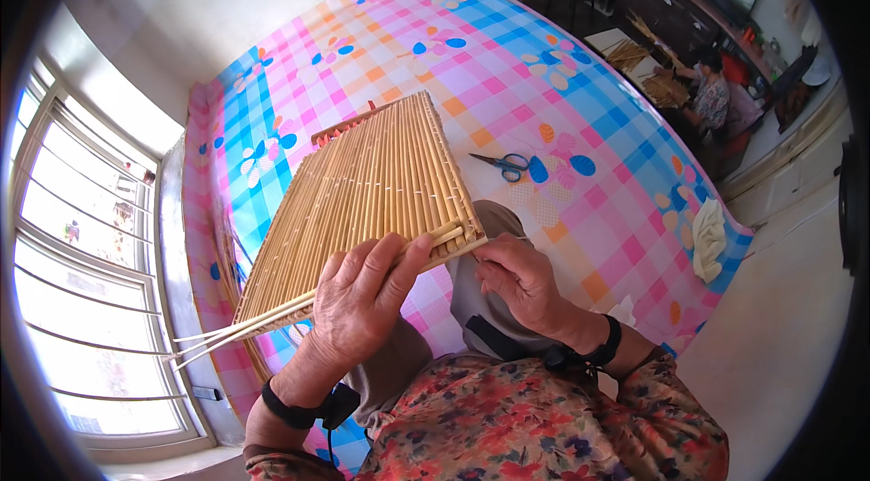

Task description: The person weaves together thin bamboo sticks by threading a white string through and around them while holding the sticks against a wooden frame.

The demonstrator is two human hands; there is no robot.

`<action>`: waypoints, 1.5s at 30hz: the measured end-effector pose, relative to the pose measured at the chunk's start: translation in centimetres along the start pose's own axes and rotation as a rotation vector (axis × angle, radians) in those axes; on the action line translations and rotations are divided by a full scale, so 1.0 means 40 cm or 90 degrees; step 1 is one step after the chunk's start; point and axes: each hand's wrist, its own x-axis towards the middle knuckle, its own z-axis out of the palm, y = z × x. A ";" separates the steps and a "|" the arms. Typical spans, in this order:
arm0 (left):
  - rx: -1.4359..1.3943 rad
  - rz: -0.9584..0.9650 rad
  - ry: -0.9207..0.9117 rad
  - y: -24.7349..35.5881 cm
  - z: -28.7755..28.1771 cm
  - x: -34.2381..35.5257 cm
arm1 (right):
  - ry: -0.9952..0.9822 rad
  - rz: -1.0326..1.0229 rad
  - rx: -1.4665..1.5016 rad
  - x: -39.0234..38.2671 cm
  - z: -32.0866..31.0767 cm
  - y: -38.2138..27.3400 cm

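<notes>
A panel of straw-coloured reeds (362, 173), laid side by side and bound by rows of stitching, is propped tilted over my knees. My left hand (362, 295) is closed over its near edge, the thumb pressing along the border. Under that hand run several long pale reed strips (245, 327), their loose ends sticking out toward the window. At the panel's near right corner my right hand (521, 281) pinches the edge between thumb and curled fingers. Whether a thin strand is also in that pinch cannot be made out. Dark-handled scissors (509, 167) lie slightly spread to the panel's right.
I sit on a bed with a checked, flowered cover (435, 64). A reddish slatted piece (340, 129) shows behind the panel. A crumpled cream cloth (708, 241) lies at the right edge. Barred windows (91, 272) are at left. A person (711, 96) handles reeds beyond the bed.
</notes>
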 end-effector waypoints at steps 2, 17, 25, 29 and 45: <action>-0.001 0.004 -0.002 0.000 -0.005 -0.006 | 0.004 -0.028 -0.016 0.004 0.002 0.010; -0.012 0.022 0.020 -0.007 -0.014 -0.023 | -0.031 -0.022 -0.051 -0.011 0.008 -0.007; -0.029 -0.005 0.021 -0.003 -0.026 -0.006 | -0.044 -0.044 -0.092 -0.007 -0.007 -0.013; -0.033 -0.008 0.027 -0.009 -0.026 -0.003 | -0.048 -0.062 -0.114 0.007 -0.006 -0.021; -0.023 -0.011 0.079 -0.042 -0.024 -0.002 | -0.019 -0.121 -0.122 0.066 0.014 -0.069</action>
